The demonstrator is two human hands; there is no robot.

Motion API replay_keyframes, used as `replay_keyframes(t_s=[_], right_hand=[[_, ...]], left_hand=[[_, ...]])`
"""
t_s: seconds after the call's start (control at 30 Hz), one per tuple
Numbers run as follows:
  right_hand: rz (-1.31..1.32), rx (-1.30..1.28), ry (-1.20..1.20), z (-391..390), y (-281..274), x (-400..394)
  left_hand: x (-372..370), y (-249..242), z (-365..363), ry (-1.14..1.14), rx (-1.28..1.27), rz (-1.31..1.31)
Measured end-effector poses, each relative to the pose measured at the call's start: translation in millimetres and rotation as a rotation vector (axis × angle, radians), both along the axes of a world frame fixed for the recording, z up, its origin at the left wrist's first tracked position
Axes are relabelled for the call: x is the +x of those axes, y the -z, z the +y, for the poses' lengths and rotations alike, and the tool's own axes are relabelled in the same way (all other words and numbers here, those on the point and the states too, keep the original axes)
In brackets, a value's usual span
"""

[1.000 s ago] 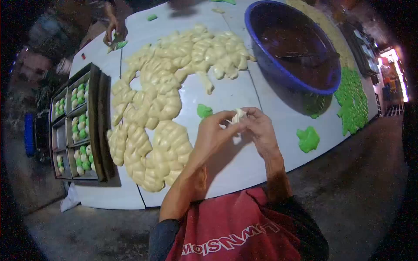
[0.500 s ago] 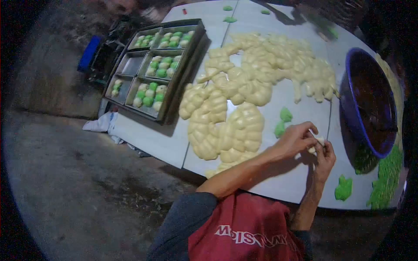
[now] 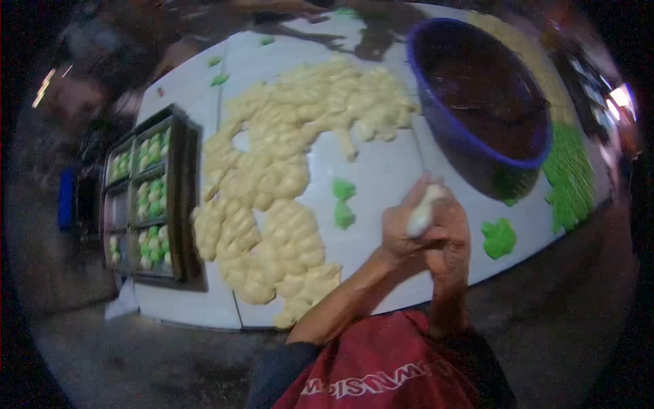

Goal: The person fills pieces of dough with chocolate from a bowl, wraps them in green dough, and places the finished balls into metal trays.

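Note:
A smooth whitish piece of dough (image 3: 424,215) is between my two hands, above the front right of the white table. My left hand (image 3: 398,230) is curled against its left side. My right hand (image 3: 451,230) cups it from the right, and the hands touch at the heels. Some fingers are blurred or hidden. Two small green dough pieces (image 3: 343,213) lie left of my hands, and a flat green dough piece (image 3: 499,238) lies to the right. A large spread of pale yellow dough lumps (image 3: 293,235) covers the table's middle and left.
A purple-rimmed basin (image 3: 436,112) with dark brown contents stands beyond my hands. Shredded-looking green dough (image 3: 571,180) lies at the right edge. A divided metal tray (image 3: 178,204) at the left holds green and white balls. A person's arm (image 3: 272,5) shows at the far edge.
My view has swung right, so the table contents sit further left. My hands have gone from fingertip handling of the dough to cupping it, with more of it showing.

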State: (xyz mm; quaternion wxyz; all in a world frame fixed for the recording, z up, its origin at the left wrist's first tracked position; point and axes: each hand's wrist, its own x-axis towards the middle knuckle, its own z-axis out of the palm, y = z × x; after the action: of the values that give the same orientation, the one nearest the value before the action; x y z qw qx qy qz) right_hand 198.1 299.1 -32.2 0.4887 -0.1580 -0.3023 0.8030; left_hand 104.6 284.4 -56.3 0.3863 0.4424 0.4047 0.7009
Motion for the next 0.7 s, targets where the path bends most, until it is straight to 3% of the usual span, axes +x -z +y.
replay_keyframes(t_s=[0.07,0.13,0.17,0.2,0.23,0.27,0.33,0.37,0.43,0.5,0.67,0.7], right_hand=[[-0.080,-0.040,-0.063,10.5,-12.1,4.2],[-0.327,0.058,0.024,30.4,-26.1,22.3],[-0.274,0.047,0.058,44.8,-28.6,32.0],[-0.212,0.037,0.078,61.5,-31.6,37.9],[-0.369,0.058,0.327,82.2,-36.9,48.5],[-0.419,0.132,0.279,107.3,-47.9,70.8],[-0.782,0.311,0.337,165.2,-63.9,88.5],[-0.956,0.427,0.302,193.1,-54.6,97.3],[-1.558,0.645,0.114,228.2,-59.8,93.7],[-1.649,1.053,-0.034,258.6,-19.5,99.6],[-1.943,1.184,-0.475,283.2,18.0,86.9],[-1.890,1.189,-0.522,278.3,17.6,86.6]], left_hand=[[19.9,26.3,2.7,0.212,-0.108,-0.577],[-3.8,19.8,3.6,0.238,-0.118,-0.228],[-13.7,21.7,4.6,0.253,-0.119,0.041],[-20.9,15.5,3.0,0.294,-0.185,0.105],[-29.0,1.8,-1.6,0.326,-0.256,0.175],[-37.2,-7.9,-5.2,0.352,-0.328,0.247],[-56.3,-13.5,4.9,0.350,-0.476,0.284],[-62.1,-12.9,4.7,0.346,-0.547,0.302],[-70.5,-9.0,4.4,0.287,-0.554,0.322],[-74.9,-6.0,3.4,0.265,-0.573,0.324],[-79.8,-4.8,-0.9,0.295,-0.640,0.284],[-80.6,-7.2,-1.4,0.301,-0.654,0.283]])
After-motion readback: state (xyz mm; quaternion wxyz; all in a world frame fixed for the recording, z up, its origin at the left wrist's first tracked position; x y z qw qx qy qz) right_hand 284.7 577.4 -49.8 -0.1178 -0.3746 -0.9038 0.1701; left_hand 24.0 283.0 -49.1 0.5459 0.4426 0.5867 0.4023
